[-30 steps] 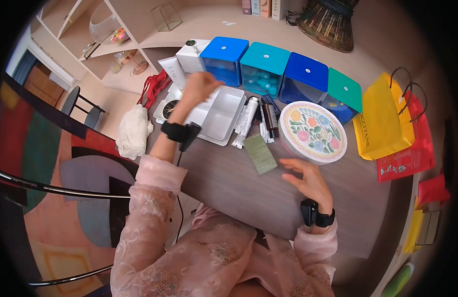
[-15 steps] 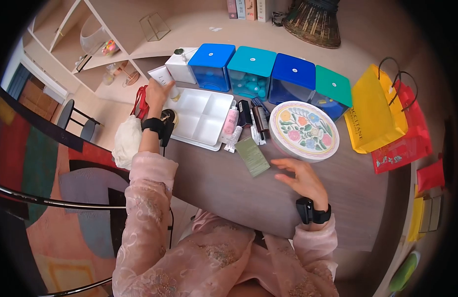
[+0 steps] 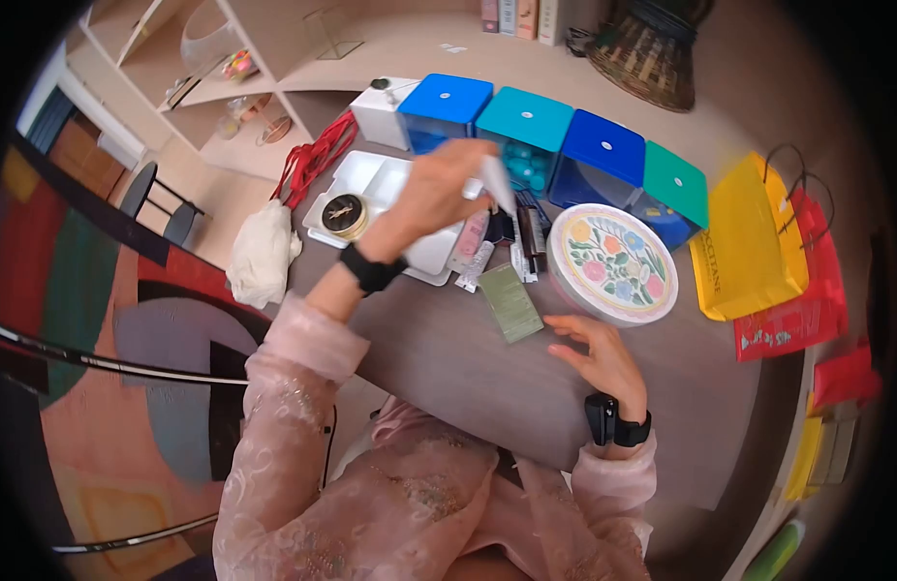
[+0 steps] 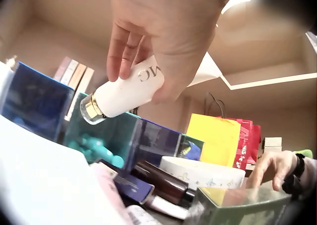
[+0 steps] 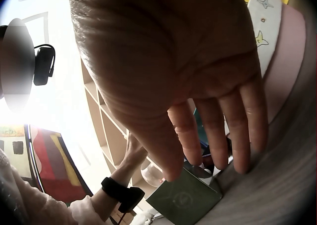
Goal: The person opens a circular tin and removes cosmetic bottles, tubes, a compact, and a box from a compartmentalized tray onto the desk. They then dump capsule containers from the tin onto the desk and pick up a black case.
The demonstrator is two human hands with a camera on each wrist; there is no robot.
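Note:
My left hand (image 3: 447, 184) hovers above the white divided tray (image 3: 368, 181) and grips a white tube with a gold cap (image 3: 494, 184), cap end pointing down and to the right. In the left wrist view the tube (image 4: 124, 92) sits between thumb and fingers, above the teal box. My right hand (image 3: 596, 351) rests on the grey table (image 3: 439, 358) with fingers spread and straight, just right of a flat green packet (image 3: 511, 301) and below the round floral tin (image 3: 613, 261). In the right wrist view its fingertips (image 5: 242, 160) touch the tabletop near the green packet (image 5: 183, 202).
Blue (image 3: 447, 105), teal (image 3: 524, 124), dark blue (image 3: 603, 147) and green (image 3: 676, 179) boxes line the back. Small cosmetics (image 3: 526, 232) lie beside the tray, with a gold-lidded jar (image 3: 344, 215) on its left. Yellow (image 3: 749, 237) and red (image 3: 792, 320) bags are on the right, a white cloth (image 3: 262, 254) on the left.
My left hand took the white tube from the tray's far left corner, lifted it and carried it right over the tray. My right hand has barely shifted.

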